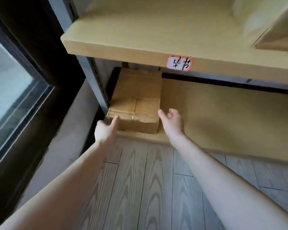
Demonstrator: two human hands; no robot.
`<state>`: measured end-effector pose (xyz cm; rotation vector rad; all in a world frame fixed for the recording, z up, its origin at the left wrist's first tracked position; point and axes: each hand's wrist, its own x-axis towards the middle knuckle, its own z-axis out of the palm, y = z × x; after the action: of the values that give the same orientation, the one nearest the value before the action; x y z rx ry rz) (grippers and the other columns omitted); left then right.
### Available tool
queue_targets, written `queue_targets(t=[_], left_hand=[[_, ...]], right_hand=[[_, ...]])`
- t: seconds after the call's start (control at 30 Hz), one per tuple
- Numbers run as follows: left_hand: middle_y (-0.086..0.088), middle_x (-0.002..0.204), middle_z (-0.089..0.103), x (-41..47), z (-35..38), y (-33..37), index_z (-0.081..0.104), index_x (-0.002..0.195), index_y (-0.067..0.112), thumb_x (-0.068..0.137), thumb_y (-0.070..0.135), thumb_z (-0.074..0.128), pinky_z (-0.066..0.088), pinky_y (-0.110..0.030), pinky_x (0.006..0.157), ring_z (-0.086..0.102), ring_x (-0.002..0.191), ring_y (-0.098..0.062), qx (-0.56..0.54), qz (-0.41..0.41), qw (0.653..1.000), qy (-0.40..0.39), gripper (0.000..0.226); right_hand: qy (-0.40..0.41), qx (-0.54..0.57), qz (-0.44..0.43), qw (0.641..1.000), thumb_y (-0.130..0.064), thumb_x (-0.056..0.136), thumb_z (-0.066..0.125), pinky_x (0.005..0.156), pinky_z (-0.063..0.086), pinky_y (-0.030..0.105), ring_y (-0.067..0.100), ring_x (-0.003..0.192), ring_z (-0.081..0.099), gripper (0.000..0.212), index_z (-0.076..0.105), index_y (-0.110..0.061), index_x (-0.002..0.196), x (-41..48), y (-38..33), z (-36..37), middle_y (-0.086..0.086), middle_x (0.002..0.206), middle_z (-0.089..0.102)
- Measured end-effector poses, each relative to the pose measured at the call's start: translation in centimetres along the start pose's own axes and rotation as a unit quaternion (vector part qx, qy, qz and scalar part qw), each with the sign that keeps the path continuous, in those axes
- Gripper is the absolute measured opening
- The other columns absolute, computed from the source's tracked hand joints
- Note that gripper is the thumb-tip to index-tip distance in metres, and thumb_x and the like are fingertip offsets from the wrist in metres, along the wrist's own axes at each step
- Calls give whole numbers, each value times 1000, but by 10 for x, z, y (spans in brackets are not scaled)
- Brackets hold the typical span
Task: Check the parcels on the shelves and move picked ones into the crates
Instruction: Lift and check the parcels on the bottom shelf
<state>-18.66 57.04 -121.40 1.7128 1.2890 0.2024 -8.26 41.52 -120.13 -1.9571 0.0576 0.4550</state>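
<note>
The cardboard box [136, 103] lies flat between the two grips, on the lower shelf [223, 113], with its near face turned toward both of them. The left grip [106, 128], a bare hand, is at the box's near left corner. Its thumb [115, 120] lies straight against the near face, just under a torn stretch of the top edge. Its fingers pass round the left side out of sight, so I cannot tell whether this grip has closed on the box or only rests against it. The right grip [172, 122], also bare, is just beside the box's near right corner and holds nothing. Its fingers [172, 112] are loosely curled and its thumb [161, 114] points at the corner, though I cannot tell whether the tip touches the cardboard. Bare shelf board runs on beyond the right grip. A grey metal post [96, 80] stands just beyond the left grip, close against the box's left side, and farther out on that side is a dark-framed window [10, 83]. Above both grips is the upper shelf [140, 30], which has a white label [179, 63] with a red border and handwritten marks on its front edge, over the right grip. Up and well to the right of that grip, a second box [279, 35] sits on the upper shelf, blurred. Below both forearms is a grey wood-grain floor [148, 180].
</note>
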Motion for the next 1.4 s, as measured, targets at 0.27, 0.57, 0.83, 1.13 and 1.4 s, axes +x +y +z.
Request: queue_targets(t=[0.27, 0.57, 0.83, 1.13, 1.4], left_hand=[[-4, 107, 65, 36, 30, -35, 59, 106, 3, 84, 54, 53, 39, -21, 70, 59, 103, -20, -148, 113, 982, 19, 56], [8, 101, 60, -17, 22, -19, 54, 99, 26, 73, 54, 65, 47, -24, 83, 58, 91, -4, -334, 164, 926, 68, 39], [9, 91, 66, -49, 42, -6, 64, 98, 23, 81, 57, 55, 45, -22, 69, 62, 88, -5, -233, 192, 943, -141, 39], [-13, 105, 59, -31, 48, -32, 55, 115, 2, 86, 41, 59, 44, -37, 86, 58, 100, -25, -127, 50, 971, -196, 49], [-1, 80, 73, -30, 45, -42, 66, 84, 12, 74, 46, 71, 51, -28, 68, 68, 75, -17, -318, -9, 912, -260, 36]], right_hand=[[-34, 3, -74, 997, -44, 94, 41, 98, 35, 32, 22, 120, 44, 57, 32, -11, 140, 38, 41, 42, 6, 142, 40], [-83, 228, 52, 969, -10, 96, 44, 102, 42, 47, 24, 114, 56, 46, 39, -27, 138, 4, 72, 15, 2, 132, 52], [-86, 187, -29, 978, -71, 67, 59, 101, 39, 48, 16, 115, 54, 77, 49, -26, 129, -8, 22, -24, -9, 127, 57], [-128, 266, -50, 954, -28, 87, 61, 102, 42, 44, 17, 115, 57, 47, 48, -21, 131, -25, 45, -50, -1, 123, 62], [-220, 477, 32, 850, -22, 80, 54, 87, 52, 43, 27, 115, 57, 53, 47, -12, 132, -31, 76, -74, 13, 126, 59]])
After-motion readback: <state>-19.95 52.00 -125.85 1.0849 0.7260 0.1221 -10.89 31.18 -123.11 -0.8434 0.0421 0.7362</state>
